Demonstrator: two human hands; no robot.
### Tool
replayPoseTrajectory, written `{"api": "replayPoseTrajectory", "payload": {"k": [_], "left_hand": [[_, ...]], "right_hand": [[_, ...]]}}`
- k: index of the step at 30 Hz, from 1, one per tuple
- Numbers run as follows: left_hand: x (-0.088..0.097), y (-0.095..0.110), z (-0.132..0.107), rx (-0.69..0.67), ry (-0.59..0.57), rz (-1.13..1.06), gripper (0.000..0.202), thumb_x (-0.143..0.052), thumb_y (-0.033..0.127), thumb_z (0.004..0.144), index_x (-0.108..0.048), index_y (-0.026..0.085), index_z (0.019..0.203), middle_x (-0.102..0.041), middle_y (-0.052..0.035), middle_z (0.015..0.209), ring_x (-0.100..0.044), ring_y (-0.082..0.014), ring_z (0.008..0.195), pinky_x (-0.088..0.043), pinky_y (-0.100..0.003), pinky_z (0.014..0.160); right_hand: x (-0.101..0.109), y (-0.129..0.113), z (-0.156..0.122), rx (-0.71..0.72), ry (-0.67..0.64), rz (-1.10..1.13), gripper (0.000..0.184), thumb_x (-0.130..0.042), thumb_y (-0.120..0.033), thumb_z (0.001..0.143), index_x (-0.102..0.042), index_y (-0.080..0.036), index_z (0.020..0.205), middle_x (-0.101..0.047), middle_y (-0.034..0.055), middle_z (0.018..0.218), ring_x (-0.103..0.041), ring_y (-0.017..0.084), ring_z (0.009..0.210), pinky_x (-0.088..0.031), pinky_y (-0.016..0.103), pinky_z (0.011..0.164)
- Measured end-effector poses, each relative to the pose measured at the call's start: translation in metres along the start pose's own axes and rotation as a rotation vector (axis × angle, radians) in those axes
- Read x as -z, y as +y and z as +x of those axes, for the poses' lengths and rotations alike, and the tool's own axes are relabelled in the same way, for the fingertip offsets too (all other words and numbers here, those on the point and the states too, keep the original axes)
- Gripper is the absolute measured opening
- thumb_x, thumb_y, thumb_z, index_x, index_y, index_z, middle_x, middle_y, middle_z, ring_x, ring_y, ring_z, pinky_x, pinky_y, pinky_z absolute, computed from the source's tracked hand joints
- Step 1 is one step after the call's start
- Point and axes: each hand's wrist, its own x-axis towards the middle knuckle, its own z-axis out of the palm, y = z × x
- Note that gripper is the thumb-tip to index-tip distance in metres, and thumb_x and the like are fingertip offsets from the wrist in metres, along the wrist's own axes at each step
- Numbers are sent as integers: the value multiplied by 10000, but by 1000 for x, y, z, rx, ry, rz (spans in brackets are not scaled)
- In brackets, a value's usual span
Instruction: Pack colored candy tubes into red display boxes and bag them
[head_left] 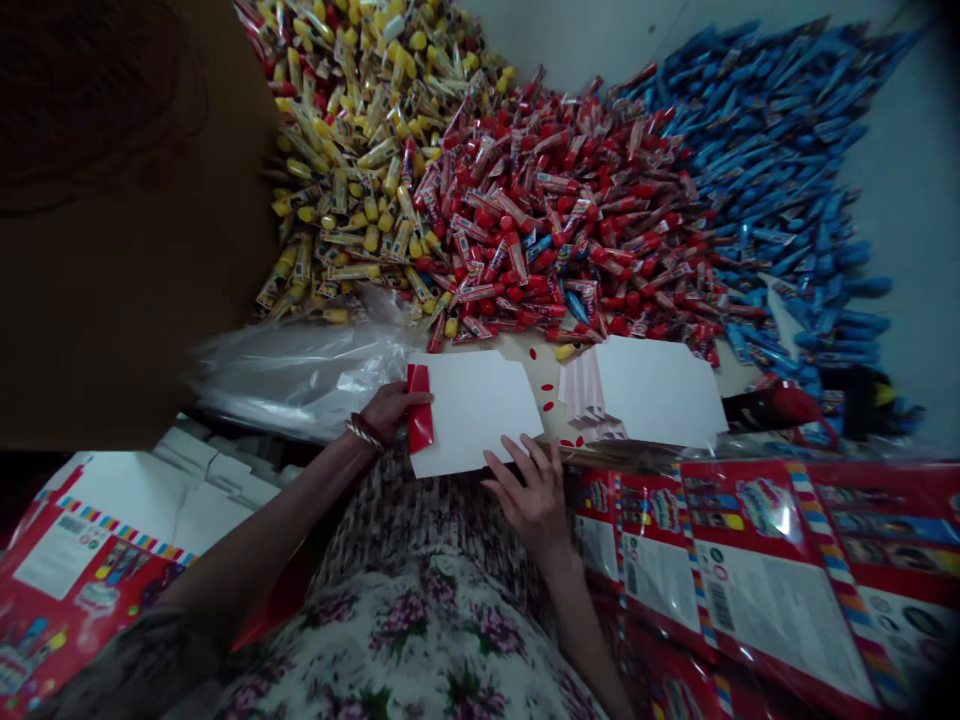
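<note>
Cropped box [142, 270], left fingers [395, 401] partly under white card [476, 410]

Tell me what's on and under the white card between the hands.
The left hand lays its thumb over the red flap of the white card; the right hand overlaps its near right corner. Its underside and whatever lies directly beneath are covered.

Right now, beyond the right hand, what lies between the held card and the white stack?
In the head view, small red ovals lie between the card and the stack, with a yellow piece near the stack's far corner.
</note>
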Motion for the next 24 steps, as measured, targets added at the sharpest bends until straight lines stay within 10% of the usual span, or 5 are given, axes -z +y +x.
{"api": "replayPoseTrajectory", "payload": {"k": [8,15,19,24], "left_hand": [[-43,23,63,67,-240,115,184,-747,72,613,-620,88,745,-661,-52,698,-621,-129,616,-535,-247,649],[-26,26,79,-63,-159,336,298,-779,206,642,-621,101,873,-648,-70,797,-605,-192,743,-492,-308,729],[-8,22,47,-530,-66,729,528,-777,291,659,-574,175,1132,-607,-79,1072,-525,-250,1054,-390,-339,937],[-1,-10,18,-1006,-419,1654,144,-562,143,834,-630,158,960,-612,-94,1044,-514,-227,1051,-314,-386,986]], "right_hand": [[-54,39,21,61,180,-121,232,-540,-226,911,-646,-207,1116,-660,71,1038,-545,181,1048,-343,420,1061],[-91,53,20,76,33,-113,205,-511,-138,907,-673,-168,1029,-652,64,895,-541,165,939,-383,329,905],[-105,46,17,-46,-117,-91,201,-526,-148,906,-672,-175,1041,-625,64,884,-525,162,915,-388,297,831],[-101,38,31,-141,-335,-51,184,-560,-168,889,-674,-186,1034,-607,58,863,-517,168,856,-396,284,751]]}}
